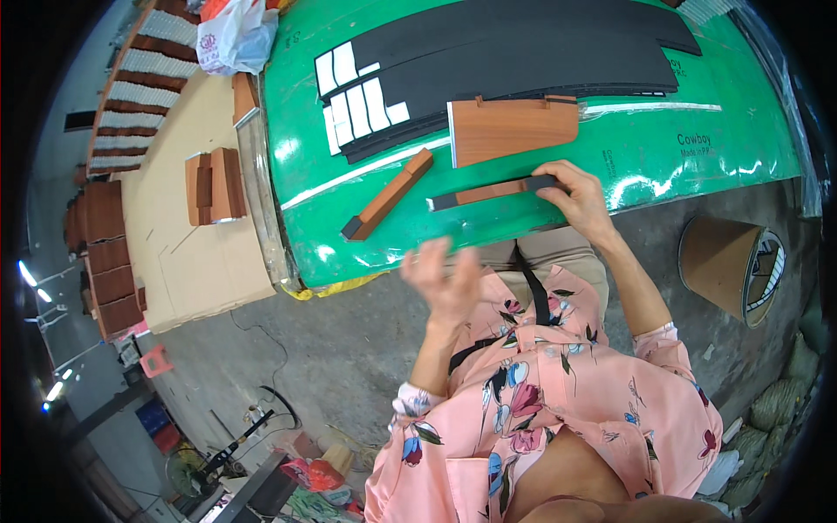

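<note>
overhead, green table [697,166] — grey concrete floor [349,349], cardboard sheet [183,253] beside.

Two wooden strips [388,193], one wooden panel [513,127], two hands [577,193]

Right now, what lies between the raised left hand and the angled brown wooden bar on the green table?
Head view: only bare green table surface and its front edge separate the left hand from the wooden bar. The right hand presses a thin strip.
</note>
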Demonstrator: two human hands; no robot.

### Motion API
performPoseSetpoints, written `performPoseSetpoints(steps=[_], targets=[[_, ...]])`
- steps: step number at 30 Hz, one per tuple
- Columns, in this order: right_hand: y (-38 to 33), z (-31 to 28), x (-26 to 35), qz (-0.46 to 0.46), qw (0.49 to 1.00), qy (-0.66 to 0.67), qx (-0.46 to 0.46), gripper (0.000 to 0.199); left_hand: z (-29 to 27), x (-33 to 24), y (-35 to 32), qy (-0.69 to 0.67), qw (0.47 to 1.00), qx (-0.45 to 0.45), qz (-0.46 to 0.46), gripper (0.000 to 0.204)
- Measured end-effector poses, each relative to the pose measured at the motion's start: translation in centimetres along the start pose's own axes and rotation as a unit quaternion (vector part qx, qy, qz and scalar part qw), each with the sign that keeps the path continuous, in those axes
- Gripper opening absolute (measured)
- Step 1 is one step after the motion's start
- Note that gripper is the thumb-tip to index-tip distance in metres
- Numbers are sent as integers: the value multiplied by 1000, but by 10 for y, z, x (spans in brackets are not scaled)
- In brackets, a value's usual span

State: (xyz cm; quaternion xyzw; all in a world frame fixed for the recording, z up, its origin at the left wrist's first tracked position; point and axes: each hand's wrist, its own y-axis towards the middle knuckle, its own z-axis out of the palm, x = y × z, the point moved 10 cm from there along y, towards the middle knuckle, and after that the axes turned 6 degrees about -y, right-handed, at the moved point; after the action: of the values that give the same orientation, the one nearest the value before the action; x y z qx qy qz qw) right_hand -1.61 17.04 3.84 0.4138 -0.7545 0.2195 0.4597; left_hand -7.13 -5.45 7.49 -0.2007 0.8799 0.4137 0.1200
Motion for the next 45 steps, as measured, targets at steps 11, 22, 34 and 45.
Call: performPoseSetpoints(steps=[11,22,34,45], targets=[[6,-23,-48,119,991,62,4,24,-32,165,-8,-179,859,-29,-479,60],[-10,-26,-44,102,987,85,-86,41,-72,179,-47,-386,785,-187,-446,37],[33,-78,77,-128,971,-29,-198,10,45,70,34,-329,918,128,-183,34],[240,133,129,-290,887,-312,177,14,44,70,35,-310,933,72,-166,43]])
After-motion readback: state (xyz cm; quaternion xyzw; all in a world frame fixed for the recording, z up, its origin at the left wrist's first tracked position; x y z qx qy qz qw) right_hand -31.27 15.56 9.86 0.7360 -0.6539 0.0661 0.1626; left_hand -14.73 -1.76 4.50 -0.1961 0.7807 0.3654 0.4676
